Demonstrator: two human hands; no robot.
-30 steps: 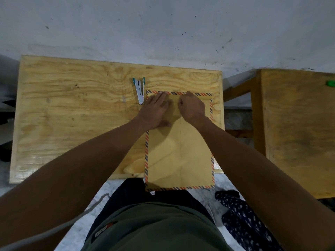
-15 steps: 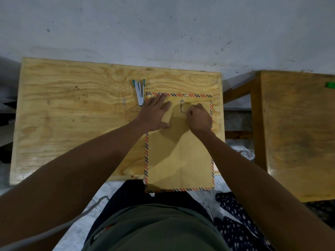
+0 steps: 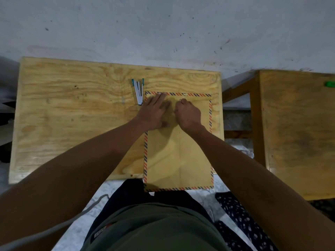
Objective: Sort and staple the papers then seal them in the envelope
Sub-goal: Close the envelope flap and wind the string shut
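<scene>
A brown envelope with a red-and-blue striped border lies flap-end away from me on the wooden table, its near end hanging over the front edge. My left hand rests flat on its upper left part, fingers spread. My right hand is curled, fingertips pinched at the small metal clasp near the top middle. A white and teal stapler lies just left of the envelope's top corner. No loose papers show.
A second wooden table stands to the right across a narrow gap, with a small green object on it. A grey wall rises behind both tables. A grey cable hangs by my left side.
My right hand has moved back up from the envelope's middle to the clasp and now covers most of it. My left hand has stayed flat on the envelope.
</scene>
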